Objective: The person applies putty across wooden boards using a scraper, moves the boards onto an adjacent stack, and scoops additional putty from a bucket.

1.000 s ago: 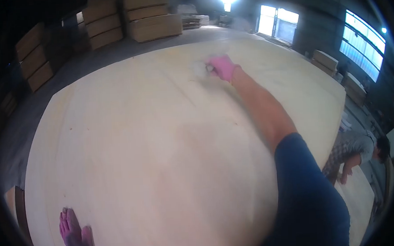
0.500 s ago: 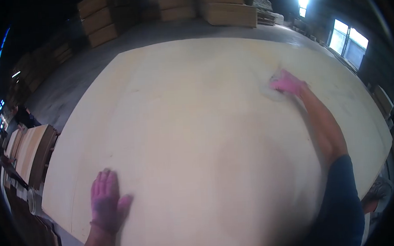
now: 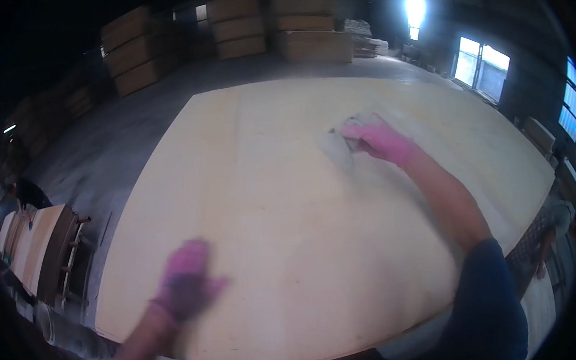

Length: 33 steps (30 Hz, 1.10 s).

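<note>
A large pale plywood sheet (image 3: 272, 246) spreads out in front of me. My right hand (image 3: 382, 141), in a pink glove, reaches far across it with fingers closed on a flat, greyish-white thing (image 3: 340, 148) pressed near the surface. Motion smears that thing, so its kind cannot be made out. At the lower left, my left hand (image 3: 187, 276), also pink-gloved, is over the sheet near its left side. Its fingers lie stretched out with the thumb apart, slightly blurred, and it holds nothing.
Stacks of boards (image 3: 310, 45) stand at the back beyond the grey floor (image 3: 104, 144). To the left, a person (image 3: 31, 193) bends over a pile of boards (image 3: 44, 242). Another person (image 3: 545, 232) is close by at the right edge of the sheet.
My right hand has swept left over the sheet with the flat thing. My left hand has shifted to the right and is more blurred. The view has turned, showing the sheet's near edge.
</note>
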### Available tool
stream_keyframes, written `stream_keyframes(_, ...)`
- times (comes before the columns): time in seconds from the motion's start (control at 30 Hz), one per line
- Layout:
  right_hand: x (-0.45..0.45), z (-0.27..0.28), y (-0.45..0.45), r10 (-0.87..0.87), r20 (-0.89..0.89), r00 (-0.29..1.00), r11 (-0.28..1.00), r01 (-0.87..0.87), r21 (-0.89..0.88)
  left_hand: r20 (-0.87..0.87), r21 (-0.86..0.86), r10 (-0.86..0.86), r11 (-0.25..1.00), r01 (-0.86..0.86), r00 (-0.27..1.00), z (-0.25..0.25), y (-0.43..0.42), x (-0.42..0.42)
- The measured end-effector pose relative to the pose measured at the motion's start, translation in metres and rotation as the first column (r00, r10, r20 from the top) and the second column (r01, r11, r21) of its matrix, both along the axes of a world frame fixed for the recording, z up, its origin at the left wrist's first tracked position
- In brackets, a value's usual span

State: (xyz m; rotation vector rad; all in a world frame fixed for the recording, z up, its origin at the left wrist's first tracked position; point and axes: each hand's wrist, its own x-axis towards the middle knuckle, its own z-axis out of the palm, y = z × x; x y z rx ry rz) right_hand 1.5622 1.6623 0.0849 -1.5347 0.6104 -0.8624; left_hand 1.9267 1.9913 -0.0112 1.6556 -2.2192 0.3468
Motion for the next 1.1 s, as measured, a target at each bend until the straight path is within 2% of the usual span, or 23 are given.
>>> stream_keyframes(0.03,0.028,-0.004,-0.028,0.026,0.001,1.0,1.0,-0.026,-0.011,0.026,0.214,0.259,0.942,-0.259,0.965,0.011,0.0,0.054)
stream_keyframes(0.07,0.054,-0.004,-0.047,-0.031,-0.012,0.999,0.999,0.031,-0.016,0.114,0.134,0.456,0.874,-0.468,0.883,-0.001,0.007,0.11)
stream_keyframes(0.13,0.103,0.003,-0.072,-0.137,-0.04,0.99,0.99,0.135,-0.031,0.1,-0.089,0.675,0.738,-0.669,0.731,-0.035,0.036,0.194)
stream_keyframes(0.23,0.158,-0.017,-0.135,-0.232,-0.024,0.972,0.971,0.233,0.045,-0.098,0.125,0.707,0.707,-0.697,0.7,-0.018,0.05,0.178)
stream_keyframes(0.33,0.197,-0.068,-0.222,-0.117,0.033,0.993,0.971,0.107,0.212,-0.266,0.334,0.758,0.652,-0.681,0.596,0.02,0.038,0.147)
stream_keyframes(0.37,0.21,-0.067,-0.223,-0.269,-0.216,0.939,0.961,0.276,0.001,-0.261,0.318,0.747,0.664,-0.676,0.611,0.018,0.033,0.153)
stream_keyframes(0.4,0.225,-0.059,-0.208,-0.444,-0.409,0.797,0.895,0.372,-0.246,-0.258,0.301,0.735,0.677,-0.671,0.627,0.012,0.036,0.159)
stream_keyframes(0.43,0.239,-0.057,-0.203,-0.615,-0.528,0.585,0.783,0.376,-0.496,-0.259,0.29,0.726,0.687,-0.666,0.636,0.005,0.036,0.165)
stream_keyframes(0.47,0.255,-0.061,-0.23,-0.578,-0.605,0.548,0.791,0.195,-0.58,-0.244,0.279,0.727,0.687,-0.671,0.642,0.002,0.033,0.17)
stream_keyframes(0.53,0.282,-0.073,-0.296,-0.524,-0.737,0.427,0.743,-0.193,-0.641,-0.208,0.265,0.725,0.688,-0.676,0.656,-0.004,0.036,0.176)
stream_keyframes(0.63,0.278,-0.039,-0.197,-0.498,-0.691,0.523,0.782,-0.074,-0.619,-0.176,0.305,0.734,0.674,-0.673,0.656,0.0,0.032,0.172)
stream_keyframes(0.73,0.261,-0.06,-0.191,-0.417,-0.72,0.555,0.78,-0.187,-0.597,-0.109,0.295,0.707,0.695,-0.656,0.699,-0.002,0.036,0.174)
stream_keyframes(0.8,0.251,-0.045,-0.127,-0.318,-0.726,0.609,0.844,-0.167,-0.51,-0.119,0.306,0.671,0.726,-0.616,0.732,-0.004,0.04,0.18)
stream_keyframes(0.93,0.26,-0.035,-0.029,-0.099,-0.59,0.802,0.986,0.0,-0.165,-0.1,0.355,0.551,0.798,-0.487,0.829,0.002,0.054,0.207)
stream_keyframes(1.03,0.3,-0.037,-0.025,-0.079,-0.155,0.985,0.996,0.085,0.035,-0.146,0.377,0.506,0.823,-0.425,0.85,0.007,0.059,0.216)
stream_keyframes(1.1,0.335,-0.045,-0.045,-0.137,0.093,0.986,0.958,0.109,0.264,-0.188,0.34,0.475,0.853,-0.397,0.86,0.002,0.058,0.221)
